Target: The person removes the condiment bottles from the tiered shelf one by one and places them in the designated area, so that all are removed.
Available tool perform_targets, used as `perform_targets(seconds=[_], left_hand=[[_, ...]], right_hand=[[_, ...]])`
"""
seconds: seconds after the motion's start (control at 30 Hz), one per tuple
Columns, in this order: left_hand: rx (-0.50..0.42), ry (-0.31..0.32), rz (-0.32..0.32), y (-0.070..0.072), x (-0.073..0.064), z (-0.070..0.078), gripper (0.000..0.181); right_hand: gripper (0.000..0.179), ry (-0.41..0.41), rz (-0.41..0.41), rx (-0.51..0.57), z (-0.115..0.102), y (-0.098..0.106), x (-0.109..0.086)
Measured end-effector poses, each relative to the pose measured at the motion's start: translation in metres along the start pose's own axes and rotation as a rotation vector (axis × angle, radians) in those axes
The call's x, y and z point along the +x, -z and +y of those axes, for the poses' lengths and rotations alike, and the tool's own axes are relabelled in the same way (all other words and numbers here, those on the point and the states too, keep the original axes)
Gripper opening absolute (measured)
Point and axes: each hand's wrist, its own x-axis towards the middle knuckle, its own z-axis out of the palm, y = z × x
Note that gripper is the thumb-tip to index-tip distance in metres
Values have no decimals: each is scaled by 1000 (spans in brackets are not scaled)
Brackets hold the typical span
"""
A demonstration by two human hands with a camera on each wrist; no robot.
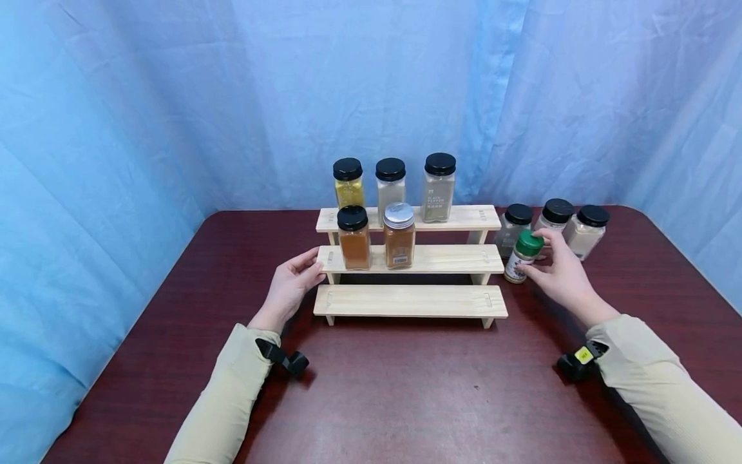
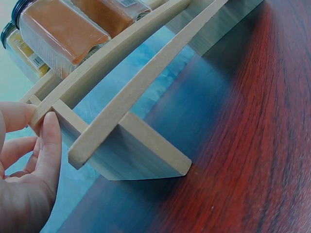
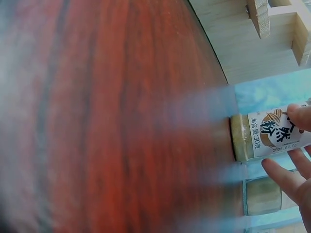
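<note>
A small spice jar point(image 1: 522, 258) with a green cap and a printed white label is in my right hand point(image 1: 559, 270), the thumb against its label point(image 3: 277, 128). It leans slightly; whether its base touches the table I cannot tell. My left hand point(image 1: 292, 283) pinches the left end of the middle step of a three-step wooden spice rack point(image 1: 440, 258), seen close in the left wrist view at the fingers point(image 2: 51, 141). Two jars with orange-brown powder, one black-capped point(image 1: 355, 248) and one silver-capped point(image 1: 400, 245), stand on that middle step.
On the top step stand a yellow jar point(image 1: 349, 190), a pale jar point(image 1: 391, 193) and a black pepper jar point(image 1: 437, 196). Right of the rack, three black-capped jars stand on the dark red table point(image 1: 406, 386), the rightmost point(image 1: 587, 235) holding pale powder. Blue curtains point(image 1: 359, 84) hang behind.
</note>
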Motion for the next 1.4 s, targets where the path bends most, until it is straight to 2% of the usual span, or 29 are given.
perform_targets(seconds=[0.2, 0.57, 0.9, 1.1, 1.4], left_hand=[[-10, -2, 6, 0, 1, -1, 48], [-14, 5, 9, 0, 1, 0, 50], [0, 6, 5, 1, 1, -1, 48], [-10, -3, 10, 0, 1, 0, 48], [-7, 7, 11, 0, 0, 1, 49]], right_hand=[[64, 8, -2, 3, -1, 3, 1], [68, 30, 13, -65, -4, 12, 3], [68, -19, 55, -51, -5, 32, -3], [66, -38, 99, 23, -13, 42, -7], [60, 1, 146, 123, -29, 46, -15]])
